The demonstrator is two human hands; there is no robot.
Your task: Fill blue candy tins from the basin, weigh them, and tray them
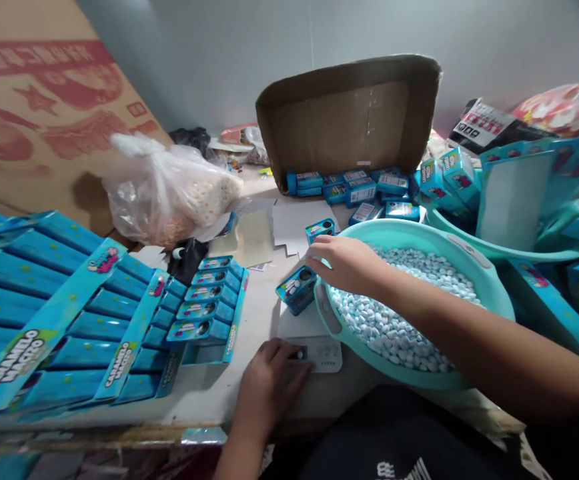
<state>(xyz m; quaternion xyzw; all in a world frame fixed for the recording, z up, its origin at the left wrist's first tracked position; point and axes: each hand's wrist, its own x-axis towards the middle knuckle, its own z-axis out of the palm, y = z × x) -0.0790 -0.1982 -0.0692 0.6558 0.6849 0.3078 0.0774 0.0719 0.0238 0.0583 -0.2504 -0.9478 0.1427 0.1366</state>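
My right hand reaches across a turquoise basin. Its fingers are bent and drawn together at the top of a small blue candy box; whatever they hold is hidden. That box rests on a white digital scale, against the basin's handle. Many pale blue and white candies fill the basin's bottom. Over the scale's front, by its display, lies my left hand, fingers apart and holding nothing. Another small blue box stands just behind my right fingers.
On the left, blue display trays hold rows of boxes, with a partly filled tray beside them. Behind are a tied plastic bag and a tipped cardboard carton with blue boxes. A second turquoise basin holds packaging at right.
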